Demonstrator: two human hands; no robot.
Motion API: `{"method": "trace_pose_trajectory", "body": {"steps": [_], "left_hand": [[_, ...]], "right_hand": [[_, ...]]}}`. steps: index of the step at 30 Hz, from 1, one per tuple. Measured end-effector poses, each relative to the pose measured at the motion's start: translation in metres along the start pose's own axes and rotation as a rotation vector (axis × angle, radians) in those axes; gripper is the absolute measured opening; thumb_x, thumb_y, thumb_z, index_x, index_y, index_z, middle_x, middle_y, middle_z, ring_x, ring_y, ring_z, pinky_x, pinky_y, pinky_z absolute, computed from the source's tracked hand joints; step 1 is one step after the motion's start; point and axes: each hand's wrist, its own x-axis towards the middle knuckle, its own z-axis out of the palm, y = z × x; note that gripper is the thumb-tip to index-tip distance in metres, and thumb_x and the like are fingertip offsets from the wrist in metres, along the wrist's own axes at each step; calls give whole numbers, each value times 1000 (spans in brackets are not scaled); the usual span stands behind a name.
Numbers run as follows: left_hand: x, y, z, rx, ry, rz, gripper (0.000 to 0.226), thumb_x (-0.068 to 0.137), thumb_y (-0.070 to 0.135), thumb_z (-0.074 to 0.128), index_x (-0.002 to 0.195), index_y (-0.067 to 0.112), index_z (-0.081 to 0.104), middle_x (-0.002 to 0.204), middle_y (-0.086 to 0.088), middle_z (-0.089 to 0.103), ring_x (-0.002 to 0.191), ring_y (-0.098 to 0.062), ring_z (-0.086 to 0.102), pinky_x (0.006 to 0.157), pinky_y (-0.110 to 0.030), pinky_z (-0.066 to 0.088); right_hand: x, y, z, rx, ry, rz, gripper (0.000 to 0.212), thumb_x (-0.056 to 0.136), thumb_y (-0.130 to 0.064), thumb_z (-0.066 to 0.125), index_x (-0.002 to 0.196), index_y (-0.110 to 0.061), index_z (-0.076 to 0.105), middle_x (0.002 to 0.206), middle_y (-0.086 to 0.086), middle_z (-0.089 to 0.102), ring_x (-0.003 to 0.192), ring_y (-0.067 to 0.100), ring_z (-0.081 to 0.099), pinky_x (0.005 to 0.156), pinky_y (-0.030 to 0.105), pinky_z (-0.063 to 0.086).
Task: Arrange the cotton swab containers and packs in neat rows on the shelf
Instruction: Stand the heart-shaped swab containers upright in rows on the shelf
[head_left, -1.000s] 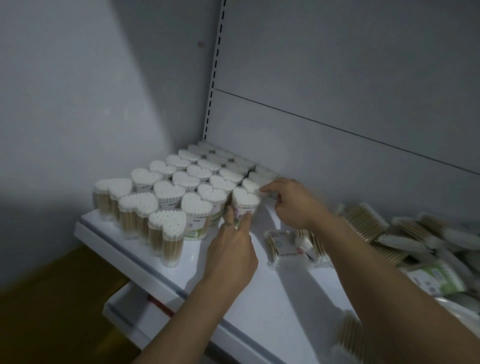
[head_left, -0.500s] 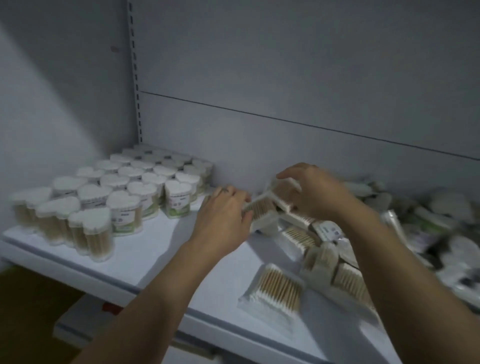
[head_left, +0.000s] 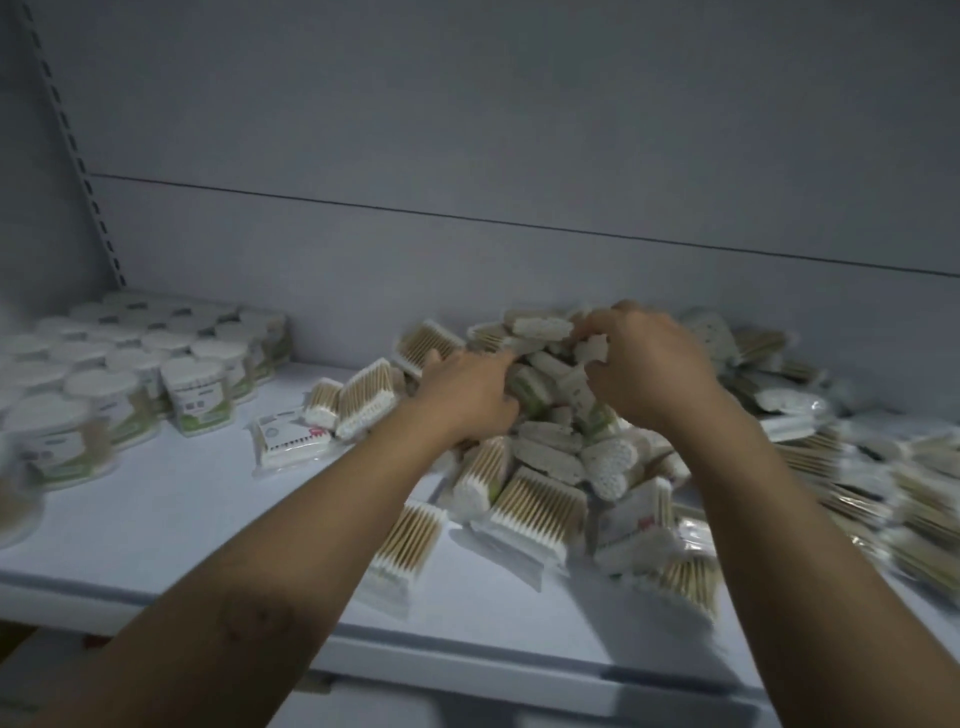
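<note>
My left hand (head_left: 467, 397) and right hand (head_left: 652, 374) both sit on top of the pile of packs (head_left: 540, 499). The right fingers curl round a white pack (head_left: 592, 349). I cannot tell whether the left grips anything. The containers (head_left: 197, 384) stand in rows left of the pile, on the shelf (head_left: 182, 519).

Dim, bluish, even light; soft shadows under both forearms; motion blur heaviest toward left and right edges.
</note>
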Motion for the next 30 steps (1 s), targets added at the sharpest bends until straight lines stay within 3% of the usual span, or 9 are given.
{"method": "trace_pose_trajectory", "body": {"steps": [4,9,13,17,21,24,28,30], "left_hand": [[14,3,15,-77,-52,-92,66,81,49,64,133,16,41,134,-7,53,120,-29,52,97,-44,42],[18,-2,16,-168,22,-142,66,76,53,71,128,20,49,126,-3,59,113,-27,56,94,-41,45],[11,-7,12,-308,142,-117,55,74,39,81,121,20,61,116,-2,60,94,-16,54,75,-24,39],[-2,-10,-10,-598,288,-114,52,74,26,83,122,20,62,109,3,57,97,-14,58,84,-23,45],[-26,-20,-33,-1011,279,-100,40,76,25,81,112,24,64,106,-8,68,95,-18,67,89,-33,53],[-43,-28,-43,-1135,347,-139,41,75,15,81,113,15,65,105,-14,68,93,-18,67,92,-35,53],[-64,-41,-55,-1165,428,-147,32,74,6,81,102,12,66,97,-6,67,88,-12,66,76,-19,53],[-77,-51,-62,-1161,417,-127,28,76,5,79,99,14,67,97,-3,66,85,-10,65,73,-17,52]], "right_hand": [[-13,12,8,57,-11,7,42,86,-23,60,128,-29,57,127,3,55,119,28,47,93,37,38],[-16,13,16,93,-17,-12,42,88,-29,60,130,-28,55,134,4,51,123,29,43,101,38,35],[-15,11,22,139,26,-30,41,86,-28,60,127,-27,57,132,5,51,120,28,43,101,38,35],[-13,3,28,291,71,-76,51,85,-26,64,134,-27,49,132,2,48,121,25,44,99,38,39],[-10,-17,26,653,19,-137,74,81,-34,73,144,-38,34,139,-5,42,120,11,48,98,34,44],[-8,-38,26,802,10,-140,63,81,-35,73,138,-33,46,133,-10,51,116,6,52,96,28,45],[-8,-67,29,865,-76,-200,55,80,-34,75,130,-26,56,118,-15,61,105,0,55,84,16,42],[-9,-85,31,915,-92,-256,52,75,-31,80,123,-27,59,108,-15,64,93,-1,58,77,16,43]]}}
